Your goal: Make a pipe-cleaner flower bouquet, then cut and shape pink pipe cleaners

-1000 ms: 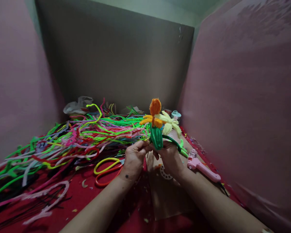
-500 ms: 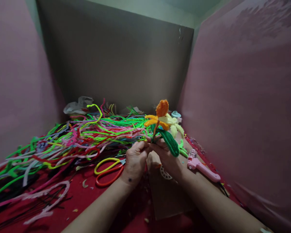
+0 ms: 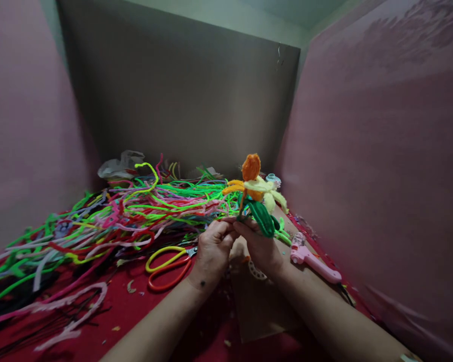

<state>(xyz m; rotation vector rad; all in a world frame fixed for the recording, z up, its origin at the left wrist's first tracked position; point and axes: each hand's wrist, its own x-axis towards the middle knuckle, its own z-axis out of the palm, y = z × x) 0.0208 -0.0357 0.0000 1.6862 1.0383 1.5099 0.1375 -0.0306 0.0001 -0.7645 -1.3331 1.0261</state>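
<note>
A pipe-cleaner flower bunch [image 3: 251,168] stands upright above my hands, with an orange bloom on top, pale yellow petals to the right and dark green leaves below. My right hand [image 3: 258,246] is closed around its lower stems, just under the leaves. My left hand [image 3: 216,246] pinches at the same spot, its fingertips against those of my right hand. The stem ends between the fingers are hidden. Scissors [image 3: 169,269] with yellow and red handles lie beside my left wrist.
A large tangle of coloured pipe cleaners [image 3: 136,206] spreads over the red cloth [image 3: 136,322] on the left. A pink glue gun [image 3: 317,264] rests to the right on a brown board [image 3: 264,311]. Pink sheeting [image 3: 381,151] rises at the right, and a plastic bag [image 3: 121,163] sits behind.
The flower bunch has turned slightly in my fingers: the pale yellow petals now cross in front of the orange ones, and a second green leaf shows. Both hands keep their grip.
</note>
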